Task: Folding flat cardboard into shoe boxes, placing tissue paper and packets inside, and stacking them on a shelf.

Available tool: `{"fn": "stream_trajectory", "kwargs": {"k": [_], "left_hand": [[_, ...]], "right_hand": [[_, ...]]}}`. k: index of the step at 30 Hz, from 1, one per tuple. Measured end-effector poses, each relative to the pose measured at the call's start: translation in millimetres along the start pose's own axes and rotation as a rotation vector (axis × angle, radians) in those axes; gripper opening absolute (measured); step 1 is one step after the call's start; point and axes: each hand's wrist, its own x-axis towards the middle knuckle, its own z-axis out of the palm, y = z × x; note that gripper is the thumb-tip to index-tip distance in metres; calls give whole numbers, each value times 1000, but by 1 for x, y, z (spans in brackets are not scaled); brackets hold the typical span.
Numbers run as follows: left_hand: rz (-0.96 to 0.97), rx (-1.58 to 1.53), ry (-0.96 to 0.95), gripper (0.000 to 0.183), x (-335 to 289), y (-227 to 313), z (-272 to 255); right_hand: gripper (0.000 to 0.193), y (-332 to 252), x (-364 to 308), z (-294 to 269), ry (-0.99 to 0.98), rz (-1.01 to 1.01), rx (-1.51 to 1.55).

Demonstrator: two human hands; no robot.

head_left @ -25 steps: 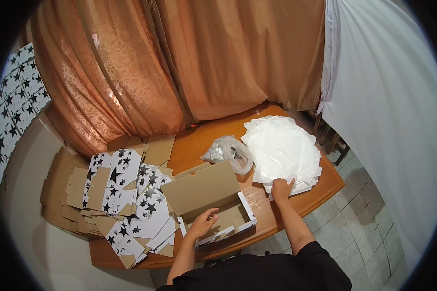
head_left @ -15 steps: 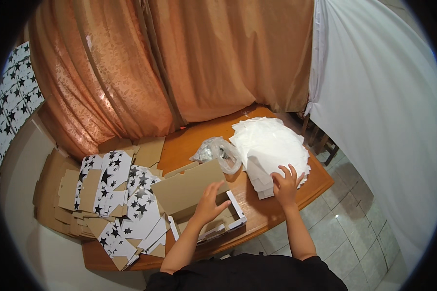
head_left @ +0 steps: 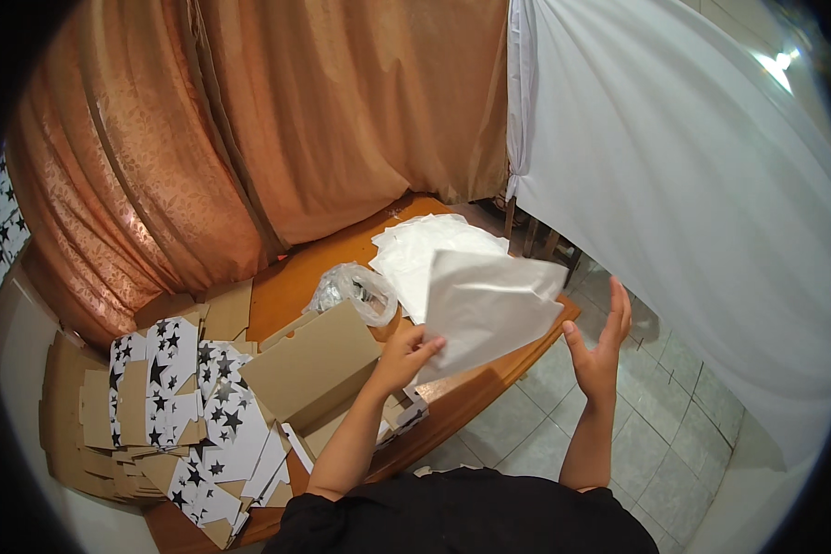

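My left hand (head_left: 408,356) pinches the near left edge of a white tissue paper sheet (head_left: 485,305), which hangs in the air over the table's right end. Beyond it my right hand (head_left: 602,340) is raised with its fingers spread, apart from the sheet and holding nothing. Behind the lifted sheet, and partly hidden by it, a pile of white tissue paper (head_left: 415,245) lies on the table. An open brown cardboard box (head_left: 314,360) with its lid up stands by my left forearm, which covers part of it.
A clear plastic bag (head_left: 351,291) with shiny contents sits behind the box. Flattened star-printed boxes (head_left: 217,397) are heaped on the left of the wooden table (head_left: 452,415). Orange curtains (head_left: 342,102) hang behind, a white cloth (head_left: 656,166) on the right.
A tissue paper sheet has come off the pile and is now in my left hand. My right hand has moved right, away from the pile, and opened. The view has turned right.
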Motion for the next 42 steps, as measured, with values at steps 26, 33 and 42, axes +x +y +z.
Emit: {"fn": "stream_trajectory", "kwargs": {"k": [26, 33, 42], "left_hand": [[-614, 855, 1055, 33, -204, -67, -103], [-141, 1242, 830, 53, -175, -73, -81], [14, 1284, -101, 55, -143, -135, -90]], "right_hand": [[34, -26, -172, 207, -688, 105, 363], [34, -14, -191, 206, -559, 200, 174], [32, -17, -187, 200, -558, 192, 176]]}}
